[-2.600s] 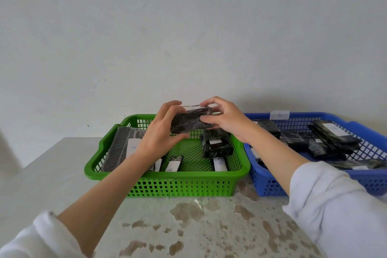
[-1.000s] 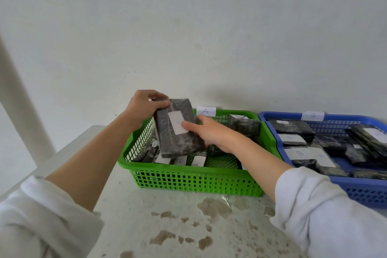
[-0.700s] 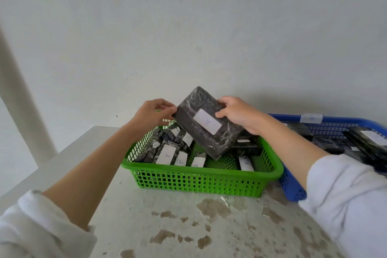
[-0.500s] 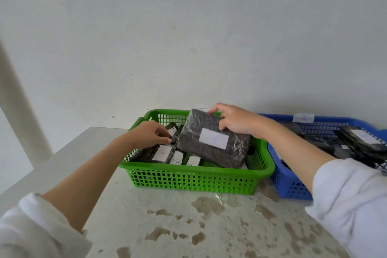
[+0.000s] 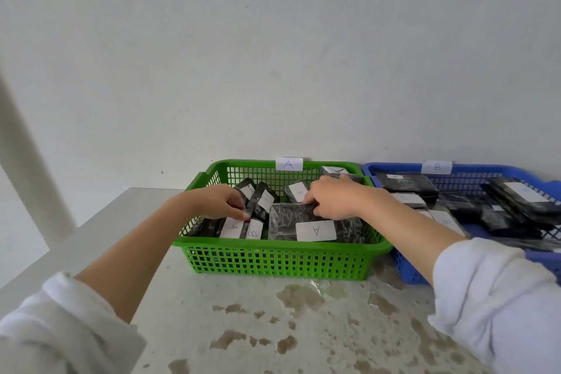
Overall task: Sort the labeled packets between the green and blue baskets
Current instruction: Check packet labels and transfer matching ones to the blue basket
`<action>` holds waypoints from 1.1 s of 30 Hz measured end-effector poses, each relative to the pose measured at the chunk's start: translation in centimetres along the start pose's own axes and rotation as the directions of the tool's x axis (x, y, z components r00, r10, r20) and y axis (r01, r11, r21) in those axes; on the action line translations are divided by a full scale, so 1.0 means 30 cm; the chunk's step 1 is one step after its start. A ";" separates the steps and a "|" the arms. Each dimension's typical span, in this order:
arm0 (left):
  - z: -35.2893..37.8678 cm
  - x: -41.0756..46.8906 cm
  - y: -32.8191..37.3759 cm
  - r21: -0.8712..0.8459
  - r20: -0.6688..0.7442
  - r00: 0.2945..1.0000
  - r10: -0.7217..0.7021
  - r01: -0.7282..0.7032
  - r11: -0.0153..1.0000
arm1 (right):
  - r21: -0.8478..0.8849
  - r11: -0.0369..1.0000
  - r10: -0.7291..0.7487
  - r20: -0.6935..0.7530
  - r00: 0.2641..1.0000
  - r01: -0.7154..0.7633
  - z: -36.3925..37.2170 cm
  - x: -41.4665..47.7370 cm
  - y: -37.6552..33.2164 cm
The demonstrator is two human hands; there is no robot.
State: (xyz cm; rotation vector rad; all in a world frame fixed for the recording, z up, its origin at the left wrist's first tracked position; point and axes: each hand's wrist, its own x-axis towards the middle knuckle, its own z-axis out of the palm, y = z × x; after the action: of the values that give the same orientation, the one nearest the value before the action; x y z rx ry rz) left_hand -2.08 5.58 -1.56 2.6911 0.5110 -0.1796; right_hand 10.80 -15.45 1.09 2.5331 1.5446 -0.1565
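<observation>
In the green plastic mesh basket [image 5: 279, 264], the right grip [image 5: 334, 202] is clamping a large black A-labelled packet [image 5: 285, 222] while the left grip [image 5: 215, 200] is pinching a small black packet [image 5: 257, 212] leftward

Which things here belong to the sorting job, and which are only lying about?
Job: green basket, blue basket, big packet gripped by right hand, small packets held by left hand.
Not job: stained table, white post, wall.
</observation>
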 end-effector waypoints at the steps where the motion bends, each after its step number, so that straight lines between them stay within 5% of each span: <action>1: -0.002 -0.003 -0.004 -0.042 -0.025 1.000 0.000 -0.001 0.999 | 0.014 1.000 -0.002 0.001 1.000 0.002 -0.002 0.003 -0.003; 5: -0.015 -0.022 -0.029 -0.287 -0.163 0.987 0.003 -0.050 0.956 | 0.038 0.998 0.041 0.004 0.999 -0.041 -0.023 0.021 -0.025; 8: -0.028 -0.048 -0.052 -0.413 -0.331 0.943 -0.019 -0.127 0.902 | 0.193 0.981 0.005 -0.124 0.992 0.019 -0.032 0.045 -0.069; 11: -0.038 -0.066 -0.060 -0.365 -0.535 0.844 -0.048 -0.180 0.913 | 0.358 0.924 -0.054 -0.226 0.973 0.135 -0.017 0.087 -0.156; 14: -0.058 -0.080 -0.053 -0.247 -0.667 0.744 -0.025 -0.188 0.951 | 0.199 0.980 -0.008 -0.082 0.997 0.025 0.023 0.146 -0.241; 17: -0.097 -0.106 -0.063 -0.248 -0.734 0.677 -0.054 -0.194 0.949 | 0.144 0.987 0.068 -0.009 0.998 -0.066 0.053 0.192 -0.290; 24: -0.142 -0.143 -0.111 -0.362 -0.767 0.618 -0.173 -0.193 0.912 | 0.366 0.921 0.167 -0.053 0.984 -0.137 0.073 0.227 -0.313; 29: -0.137 -0.139 -0.113 -0.412 -0.782 0.585 -0.213 -0.229 0.882 | 0.640 0.766 0.230 -0.198 0.953 -0.052 0.068 0.228 -0.273; 33: -0.121 -0.112 -0.084 -0.453 -0.765 0.603 -0.228 -0.252 0.855 | 0.867 0.469 0.427 -0.388 0.817 0.167 0.034 0.196 -0.219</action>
State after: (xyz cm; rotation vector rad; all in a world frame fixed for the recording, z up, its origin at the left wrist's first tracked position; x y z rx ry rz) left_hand -5.96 8.11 1.51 2.0695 0.6594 1.1008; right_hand 7.65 -7.57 -1.54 3.8471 1.6997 -0.2498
